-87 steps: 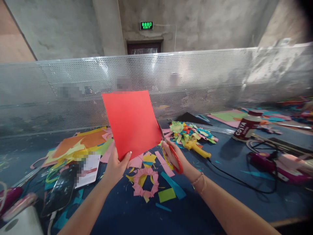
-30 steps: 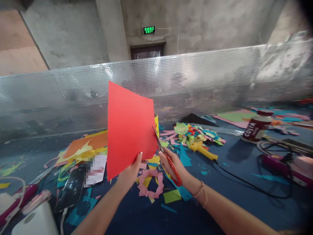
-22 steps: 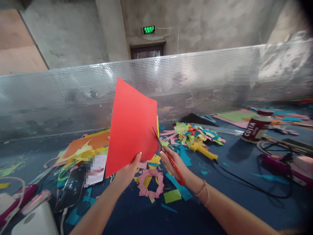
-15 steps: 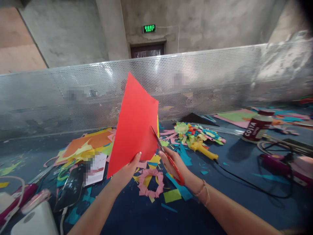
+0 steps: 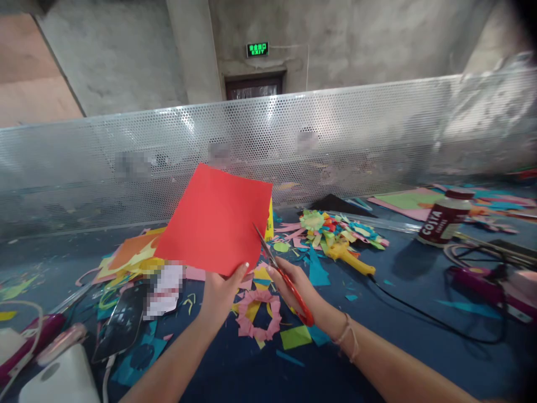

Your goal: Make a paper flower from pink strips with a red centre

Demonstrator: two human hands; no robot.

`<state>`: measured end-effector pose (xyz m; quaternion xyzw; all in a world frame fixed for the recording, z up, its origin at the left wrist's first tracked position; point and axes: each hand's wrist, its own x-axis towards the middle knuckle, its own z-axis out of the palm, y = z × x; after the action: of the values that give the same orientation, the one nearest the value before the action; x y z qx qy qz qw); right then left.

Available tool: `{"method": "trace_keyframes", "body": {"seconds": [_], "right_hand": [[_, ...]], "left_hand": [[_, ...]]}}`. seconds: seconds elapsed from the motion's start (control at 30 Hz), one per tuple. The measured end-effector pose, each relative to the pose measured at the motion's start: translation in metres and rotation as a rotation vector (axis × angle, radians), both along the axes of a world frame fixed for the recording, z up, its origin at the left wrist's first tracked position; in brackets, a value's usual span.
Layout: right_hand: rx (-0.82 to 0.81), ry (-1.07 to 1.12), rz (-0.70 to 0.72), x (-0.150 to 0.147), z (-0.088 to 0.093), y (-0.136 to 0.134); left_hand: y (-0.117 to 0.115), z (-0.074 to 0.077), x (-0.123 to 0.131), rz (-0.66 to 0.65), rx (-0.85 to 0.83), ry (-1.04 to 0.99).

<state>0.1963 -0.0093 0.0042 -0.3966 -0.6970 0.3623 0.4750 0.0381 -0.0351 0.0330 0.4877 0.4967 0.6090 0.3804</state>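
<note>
Your left grip [image 5: 218, 294] holds a flat red paper sheet [image 5: 222, 224], your right grip [image 5: 305, 282] red-handled metal scissors [image 5: 290, 289]; a capped maroon bottle [image 5: 444, 220] stands rightward.

A dark blue worktop [image 5: 235, 380] fills the lower view. Along its far edge stands a perforated metal screen [image 5: 356, 123], running the whole width, with bright patches of light caught on it. Behind rises a bare grey wall [image 5: 390, 45], blotched and unpainted, with a paler pillar [image 5: 193, 50] left of the middle. Beyond the worktop's far left corner, a pinkish panel [image 5: 29, 73] shows. A green-lit exit sign [image 5: 257, 49] hangs over a dark door [image 5: 254, 88], its lower part hidden by the screen.
</note>
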Motion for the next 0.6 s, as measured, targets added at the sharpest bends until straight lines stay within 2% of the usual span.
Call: {"method": "trace_keyframes", "body": {"seconds": [0.07,0.13,0.33,0.6], "right_hand": [[-0.007,0.010,0.010,-0.002,0.000,-0.002],[-0.034,0.050,0.020,-0.003,0.002,-0.005],[-0.197,0.193,0.036,-0.008,0.009,-0.014],[-0.117,0.114,0.012,-0.005,0.008,-0.009]], "left_hand": [[-0.001,-0.001,0.000,-0.051,-0.063,0.031],[-0.002,-0.001,-0.001,-0.033,-0.079,0.110],[-0.005,-0.006,0.000,0.051,0.018,0.302],[-0.008,-0.004,0.005,0.059,0.053,0.302]]}}
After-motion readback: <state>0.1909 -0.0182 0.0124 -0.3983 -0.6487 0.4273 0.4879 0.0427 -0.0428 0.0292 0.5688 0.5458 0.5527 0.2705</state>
